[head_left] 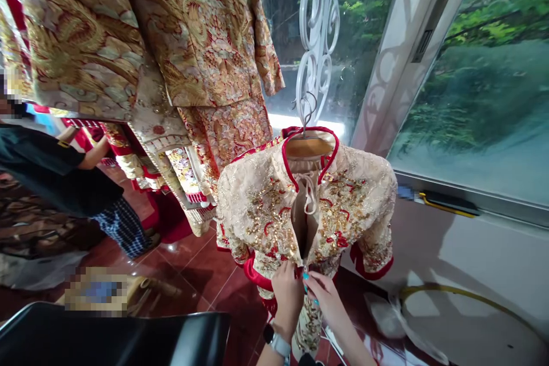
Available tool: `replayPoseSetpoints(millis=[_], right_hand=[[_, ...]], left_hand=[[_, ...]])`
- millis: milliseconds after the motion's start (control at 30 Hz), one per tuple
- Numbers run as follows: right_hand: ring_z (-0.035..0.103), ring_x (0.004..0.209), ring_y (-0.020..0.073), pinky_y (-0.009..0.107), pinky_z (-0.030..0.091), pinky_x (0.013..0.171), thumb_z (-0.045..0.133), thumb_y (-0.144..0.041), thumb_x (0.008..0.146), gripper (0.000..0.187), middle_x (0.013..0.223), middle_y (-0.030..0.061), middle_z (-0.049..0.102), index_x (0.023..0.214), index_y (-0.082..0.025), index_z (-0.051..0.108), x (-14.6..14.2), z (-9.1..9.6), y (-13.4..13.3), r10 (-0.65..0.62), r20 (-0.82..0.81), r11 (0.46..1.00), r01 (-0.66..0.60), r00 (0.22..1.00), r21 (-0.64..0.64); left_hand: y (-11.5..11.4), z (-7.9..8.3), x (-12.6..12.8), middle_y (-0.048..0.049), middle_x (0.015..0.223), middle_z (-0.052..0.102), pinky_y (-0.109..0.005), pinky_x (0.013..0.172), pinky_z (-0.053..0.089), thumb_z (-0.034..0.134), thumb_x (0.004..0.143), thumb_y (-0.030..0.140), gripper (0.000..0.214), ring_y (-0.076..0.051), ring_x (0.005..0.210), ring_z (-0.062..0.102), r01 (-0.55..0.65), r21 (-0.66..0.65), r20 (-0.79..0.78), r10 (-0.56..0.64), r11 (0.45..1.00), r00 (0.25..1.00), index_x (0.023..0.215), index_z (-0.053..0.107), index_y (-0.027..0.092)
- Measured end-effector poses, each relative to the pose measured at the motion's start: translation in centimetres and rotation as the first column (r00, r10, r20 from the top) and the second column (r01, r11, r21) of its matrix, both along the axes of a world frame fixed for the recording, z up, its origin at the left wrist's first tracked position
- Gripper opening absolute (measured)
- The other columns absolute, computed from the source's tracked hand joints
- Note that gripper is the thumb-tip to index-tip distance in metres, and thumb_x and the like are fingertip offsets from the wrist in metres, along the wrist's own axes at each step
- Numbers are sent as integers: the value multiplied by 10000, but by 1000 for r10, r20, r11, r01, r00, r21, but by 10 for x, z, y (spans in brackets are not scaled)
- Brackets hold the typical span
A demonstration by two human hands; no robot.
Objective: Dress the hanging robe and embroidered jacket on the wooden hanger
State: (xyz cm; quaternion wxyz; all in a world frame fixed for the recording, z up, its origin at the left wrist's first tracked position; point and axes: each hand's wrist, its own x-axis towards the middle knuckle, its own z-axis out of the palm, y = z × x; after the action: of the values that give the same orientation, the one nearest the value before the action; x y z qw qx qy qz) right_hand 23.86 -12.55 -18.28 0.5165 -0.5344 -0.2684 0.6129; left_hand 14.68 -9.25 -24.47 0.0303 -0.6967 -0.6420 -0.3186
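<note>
A cream embroidered jacket with gold beading, red flowers and red trim hangs on a hanger in front of me. Its front gapes from the collar down to a point at the lower edge, and a thin tie cord dangles inside the neck. At the bottom of that opening, my left hand is closed on the jacket's front. My right hand, with turquoise nails, pinches the front close beside it. Whatever small fastener lies between the fingers is mostly hidden.
Ornate gold garments hang at the upper left. A white scrolled metal stand rises before the window. A person in dark clothing stands at left. A black glossy surface is lower left, and a round yellow-rimmed object lower right.
</note>
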Motion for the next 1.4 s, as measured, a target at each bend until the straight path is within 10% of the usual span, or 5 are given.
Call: replayPoseSetpoints(millis=[400, 633, 933, 1167, 1400], right_hand=[[289, 520, 74, 227, 203, 466, 747, -594, 623, 469, 580, -32, 428, 603, -160, 571, 14, 86, 26, -13, 11, 962, 10, 1000, 274], [251, 514, 73, 237, 179, 473, 735, -651, 594, 530, 544, -55, 358, 574, -175, 501, 12, 70, 25, 37, 50, 966, -48, 998, 252], [214, 472, 63, 236, 136, 460, 690, -629, 638, 495, 478, -76, 305, 559, -180, 497, 16, 94, 47, 115, 107, 945, -142, 988, 293], [242, 480, 69, 229, 133, 453, 697, -656, 634, 512, 514, -67, 328, 602, -175, 524, 13, 56, 43, 36, 80, 960, -57, 996, 273], [275, 480, 63, 219, 165, 442, 699, -521, 699, 393, 523, -59, 399, 626, -163, 556, 26, 143, 83, -64, 60, 877, 27, 996, 480]], left_hand=[[1, 8, 6, -53, 741, 669, -272, 589, 448, 460, 906, 291, 182, -185, 646, 637, 134, -15, 270, -125, 991, 955, 849, 609, 202], [20, 50, 15, -59, 742, 680, -275, 619, 424, 532, 778, 166, 99, -200, 672, 636, 75, -63, 253, -56, 995, 966, 819, 608, 215], [47, 75, 21, -96, 680, 691, -283, 557, 364, 548, 773, 203, 95, -225, 624, 642, -20, -131, 185, 45, 991, 982, 754, 639, 183], [56, 64, 26, -89, 663, 683, -279, 553, 354, 480, 826, 125, 221, -201, 605, 639, 64, -197, 108, -44, 978, 993, 684, 638, 184], [65, 56, 36, -92, 736, 720, -265, 566, 389, 421, 936, 233, 288, -195, 640, 668, 118, -40, 216, -107, 992, 971, 869, 694, 170]])
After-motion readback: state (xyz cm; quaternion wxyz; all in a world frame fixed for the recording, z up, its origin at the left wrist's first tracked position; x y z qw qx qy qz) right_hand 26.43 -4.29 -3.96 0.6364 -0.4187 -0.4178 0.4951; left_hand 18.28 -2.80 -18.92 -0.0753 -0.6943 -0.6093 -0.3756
